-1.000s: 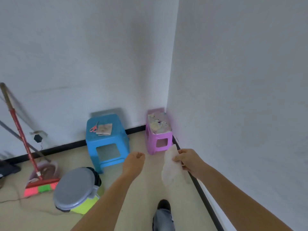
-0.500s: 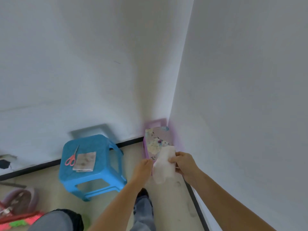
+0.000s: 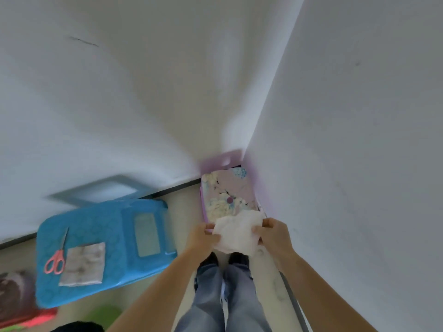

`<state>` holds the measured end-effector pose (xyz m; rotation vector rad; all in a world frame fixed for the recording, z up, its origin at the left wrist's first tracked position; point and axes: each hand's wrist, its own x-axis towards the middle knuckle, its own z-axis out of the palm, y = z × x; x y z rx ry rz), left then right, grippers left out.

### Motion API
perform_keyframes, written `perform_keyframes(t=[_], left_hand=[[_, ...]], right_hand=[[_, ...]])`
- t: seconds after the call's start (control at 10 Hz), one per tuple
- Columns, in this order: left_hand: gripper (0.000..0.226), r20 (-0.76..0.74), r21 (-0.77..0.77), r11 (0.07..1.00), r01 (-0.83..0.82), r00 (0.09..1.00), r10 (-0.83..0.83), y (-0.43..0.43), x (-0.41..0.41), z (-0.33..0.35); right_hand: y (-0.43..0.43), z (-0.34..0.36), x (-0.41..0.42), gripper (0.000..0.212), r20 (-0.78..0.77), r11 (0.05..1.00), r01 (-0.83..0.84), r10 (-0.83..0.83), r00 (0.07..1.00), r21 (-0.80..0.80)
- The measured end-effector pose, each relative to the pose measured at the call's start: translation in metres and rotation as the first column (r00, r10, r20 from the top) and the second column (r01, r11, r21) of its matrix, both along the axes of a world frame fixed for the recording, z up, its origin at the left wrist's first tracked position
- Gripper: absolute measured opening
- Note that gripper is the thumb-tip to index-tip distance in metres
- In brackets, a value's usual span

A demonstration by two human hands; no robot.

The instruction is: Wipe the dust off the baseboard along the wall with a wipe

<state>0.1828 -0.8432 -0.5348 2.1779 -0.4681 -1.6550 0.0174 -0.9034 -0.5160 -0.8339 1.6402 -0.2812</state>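
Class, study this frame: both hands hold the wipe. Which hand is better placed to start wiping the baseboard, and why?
Probably the right hand: it grips the wipe on the side nearest the black baseboard along the right wall. The left hand sits farther away.

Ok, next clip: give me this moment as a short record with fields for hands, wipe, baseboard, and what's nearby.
left hand: grip on the left edge of the wipe
right hand: grip on the right edge of the wipe
wipe: white, crumpled, held in the air between both hands, not touching the baseboard
baseboard: dark strip at the foot of the right wall, untouched for now
purple stool: in the corner, flowered pack on top
blue stool: left, with scissors and a folded cloth
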Motion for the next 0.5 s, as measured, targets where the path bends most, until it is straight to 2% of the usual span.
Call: perform_keyframes(t=[0.1, 0.3, 0.4, 0.5], left_hand=[[0.028, 0.016, 0.009, 0.999, -0.038, 0.999, 0.038, -0.013, -0.001, -0.059], [0.033, 0.11, 0.02, 0.996, -0.092, 0.99, 0.089, -0.034, 0.0, -0.143], [0.041, 0.067, 0.031, 0.998, -0.054, 0.996, 0.052, -0.044, 0.004, -0.168], [0.049, 0.092, 0.093, 0.991, 0.096, 0.99, -0.105, -0.046, 0.002, -0.169]], right_hand=[[-0.019, -0.06, 0.003, 0.021, -0.082, 0.996, -0.078, 0.081, 0.993, 0.038], [-0.054, -0.15, 0.011, 0.016, -0.139, 0.984, -0.173, 0.176, 0.974, 0.035], [-0.068, -0.172, 0.013, 0.022, -0.159, 0.981, -0.195, 0.191, 0.969, -0.01], [-0.068, -0.176, 0.011, 0.031, -0.226, 0.958, -0.287, 0.285, 0.931, 0.024]])
